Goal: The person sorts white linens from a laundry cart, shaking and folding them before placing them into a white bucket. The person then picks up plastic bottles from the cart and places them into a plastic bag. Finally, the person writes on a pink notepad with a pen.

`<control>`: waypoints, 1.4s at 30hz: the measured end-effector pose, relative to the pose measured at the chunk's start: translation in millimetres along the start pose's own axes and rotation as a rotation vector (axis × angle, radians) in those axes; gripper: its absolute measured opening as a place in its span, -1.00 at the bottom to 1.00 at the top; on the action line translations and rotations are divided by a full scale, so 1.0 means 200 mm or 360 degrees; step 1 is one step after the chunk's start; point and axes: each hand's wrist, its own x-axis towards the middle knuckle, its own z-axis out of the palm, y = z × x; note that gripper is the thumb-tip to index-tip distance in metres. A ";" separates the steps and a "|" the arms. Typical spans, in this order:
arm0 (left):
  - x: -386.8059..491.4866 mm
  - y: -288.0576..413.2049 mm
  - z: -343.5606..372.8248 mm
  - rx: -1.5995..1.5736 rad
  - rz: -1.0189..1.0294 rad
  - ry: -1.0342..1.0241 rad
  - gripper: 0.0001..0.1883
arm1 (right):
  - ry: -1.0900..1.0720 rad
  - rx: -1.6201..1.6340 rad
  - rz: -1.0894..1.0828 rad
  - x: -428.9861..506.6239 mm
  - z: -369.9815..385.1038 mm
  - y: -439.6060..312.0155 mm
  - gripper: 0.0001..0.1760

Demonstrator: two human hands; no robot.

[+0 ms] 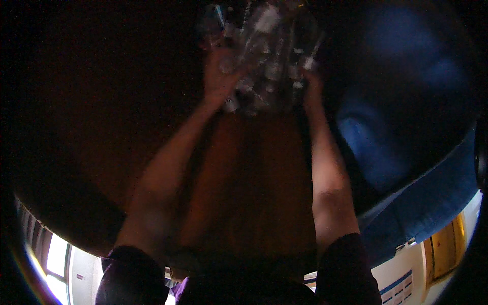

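Both my arms stretch forward into a dark space. Between the hands is a blurred cluster of clear and whitish small items (267,57), some long and thin, perhaps in a transparent container whose walls I cannot make out. My left hand (221,74) grips its left side, with the fingers partly lost in shadow. On the opposite side, my right hand (313,85) holds the edge, near a small white piece. A bluish-white streak shows on a clear item (220,15) beyond the left hand. Dim light and blur hide what each item is.
A dark brown surface (248,183) lies below and between my forearms. Blue fabric (415,213) spreads along the right side. At the lower rim appear a bright window (57,255), a pale wall (85,272), a wooden cabinet or door (444,251) and a printed sheet (398,291).
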 end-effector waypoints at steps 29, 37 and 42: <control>-0.22 0.20 -0.20 -0.0865 -0.1308 -0.1160 -0.27 | -0.0619 0.0415 0.0753 -0.80 0.23 -0.08 -0.18; -0.15 1.09 -0.63 -0.1016 -0.0792 -0.1294 -0.39 | -0.0536 0.0498 0.0302 -1.44 0.38 -0.96 -0.37; -0.26 1.77 -1.19 -0.0945 0.0222 -0.0918 -0.39 | -0.0621 0.0170 -0.0616 -2.04 0.60 -1.43 -0.26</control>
